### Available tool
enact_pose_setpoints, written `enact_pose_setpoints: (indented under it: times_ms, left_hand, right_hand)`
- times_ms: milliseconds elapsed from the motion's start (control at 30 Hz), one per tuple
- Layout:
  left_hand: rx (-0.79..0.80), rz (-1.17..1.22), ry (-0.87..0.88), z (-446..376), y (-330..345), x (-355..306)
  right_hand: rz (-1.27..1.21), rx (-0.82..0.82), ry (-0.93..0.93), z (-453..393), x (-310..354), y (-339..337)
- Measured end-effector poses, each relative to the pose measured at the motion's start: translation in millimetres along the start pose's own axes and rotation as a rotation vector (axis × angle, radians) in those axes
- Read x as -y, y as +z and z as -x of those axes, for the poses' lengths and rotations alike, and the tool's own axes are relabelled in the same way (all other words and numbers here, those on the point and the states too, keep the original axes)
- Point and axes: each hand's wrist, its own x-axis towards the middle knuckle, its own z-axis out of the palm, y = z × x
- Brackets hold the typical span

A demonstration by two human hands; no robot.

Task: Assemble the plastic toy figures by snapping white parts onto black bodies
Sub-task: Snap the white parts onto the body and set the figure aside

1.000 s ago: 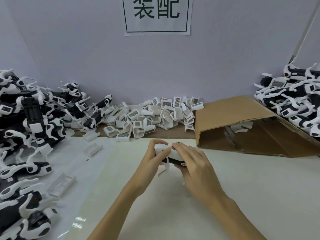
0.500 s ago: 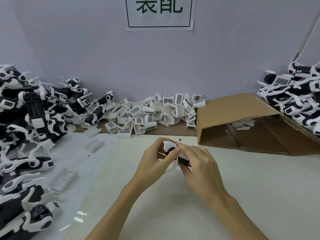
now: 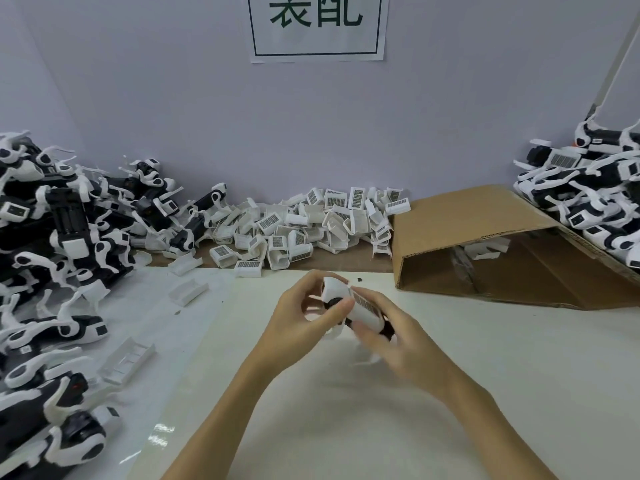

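Item in hand: one toy figure (image 3: 360, 308), black body with a white barcoded shell lying along its top, held above the bench (image 3: 519, 375) at centre, just in front of the pile of loose white parts (image 3: 311, 226). Left hand (image 3: 301, 323): fingers curled round the figure's rounded white head end, thumb lying across a dark round joint. Right hand (image 3: 394, 341): wrapped round the rear and underside of the body, motion-blurred, so the exact lie of its fingers cannot be told. Stock, left of bench: a heap of black-and-white figures (image 3: 52, 237), with a few single white shells (image 3: 188, 292) lying apart on the clear plastic sheet. Stock, right: a tipped cardboard box (image 3: 467, 233), open side toward the viewer, holding a few white pieces, with a second heap of figures (image 3: 588, 202) beside and above it. Wall: a printed paper sign (image 3: 317, 26). Step judged in progress: seating the white shell on the black body; whether it has fully clicked home cannot be told, as the seam is hidden by fingers. Next move, as judged: firm, even pressure along the shell while the left hand steadies the head end, then a check that no edge stands proud before the figure is set aside.
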Motion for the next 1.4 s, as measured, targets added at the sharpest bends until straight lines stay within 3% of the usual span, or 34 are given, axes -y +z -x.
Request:
enact_pose_setpoints:
  times_ms: [67, 133, 233, 333, 400, 667, 833, 967, 1100, 1167, 1300, 1400]
  left_hand:
    - [0.097, -0.048, 0.049, 1.9, -6.1, -2.3]
    - [0.146, -0.073, 0.077, 2.8, -8.5, -2.5]
    - [0.082, -0.286, 0.158, 3.1, -8.9, 2.9]
    - [0.053, -0.26, 0.098, 1.3, -5.7, 7.6]
    - [0.022, -0.24, 0.092, -0.6, -5.2, 11.0]
    - [-0.1, -0.189, 0.219, -2.5, -2.1, 8.7]
    - [-0.107, -0.112, 0.111, -1.4, 2.0, 4.5]
    - [0.073, -0.128, 0.0, 1.1, -7.7, 5.0]
    - [0.131, 0.084, -0.073, -0.8, -8.5, 0.0]
    - [0.053, 0.117, -0.098, -0.7, -2.9, 0.5]
    - [-0.152, 0.03, -0.171, -2.3, 7.0, 10.5]
    - [-0.229, 0.101, -0.202, -2.8, 9.0, 11.9]
  right_hand:
    - [-0.182, 0.048, 0.032, 1.2, 3.4, -7.8]
    - [-0.161, 0.0, 0.022, 2.1, 3.9, -10.6]
    - [0.054, -0.221, -0.087, 1.6, -0.2, -9.2]
    - [0.433, -0.381, -0.314, -1.2, -2.2, -3.6]
    - [0.54, -0.36, -0.384, -1.7, -4.2, -1.6]
    - [0.64, -0.382, -0.353, -3.5, -4.0, -3.2]
    - [0.483, -0.292, -0.227, 1.7, -4.0, 1.5]
    - [-0.08, -0.301, -0.092, 3.2, 5.1, -3.1]
    - [-0.268, -0.249, 0.004, 3.3, 4.2, -4.7]
    - [-0.173, -0.26, -0.049, 2.2, 2.4, 1.8]
    - [0.358, -0.398, -0.293, -0.2, -3.0, 5.2]
    - [0.55, -0.4, -0.348, -1.3, -6.5, 5.3]
